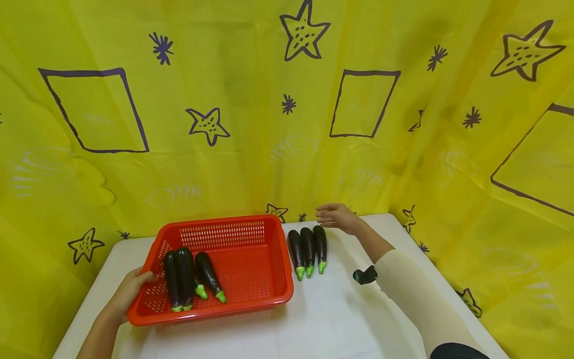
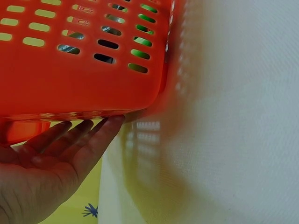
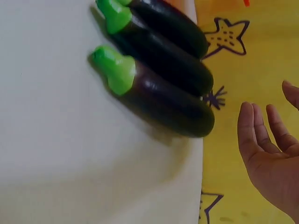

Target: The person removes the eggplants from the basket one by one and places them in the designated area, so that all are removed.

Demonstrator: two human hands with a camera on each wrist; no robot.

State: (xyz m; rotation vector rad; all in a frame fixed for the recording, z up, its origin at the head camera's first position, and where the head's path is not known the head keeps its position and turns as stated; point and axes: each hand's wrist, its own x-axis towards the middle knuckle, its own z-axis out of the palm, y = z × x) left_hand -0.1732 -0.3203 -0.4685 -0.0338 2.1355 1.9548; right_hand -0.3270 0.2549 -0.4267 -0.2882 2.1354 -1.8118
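My left hand (image 1: 130,294) grips the left end of a red plastic basket (image 1: 280,271), its thumb over the rim and its fingers against the outer wall (image 2: 79,88) in the left wrist view. Several dark eggplants (image 1: 172,281) with green stems lie in the basket's left half. Three more eggplants (image 1: 307,249) sit side by side on the table, just right of the basket, stems toward me. Close to their far ends hovers my right hand (image 1: 338,218), fingers extended and holding nothing. In the right wrist view it stands apart from the nearest eggplant (image 3: 163,100).
A white-covered table (image 1: 332,319) carries everything. Yellow curtains (image 1: 242,169) printed with stars and squares rise behind the table and along its sides. The basket casts a shadow on the white cover under its corner.
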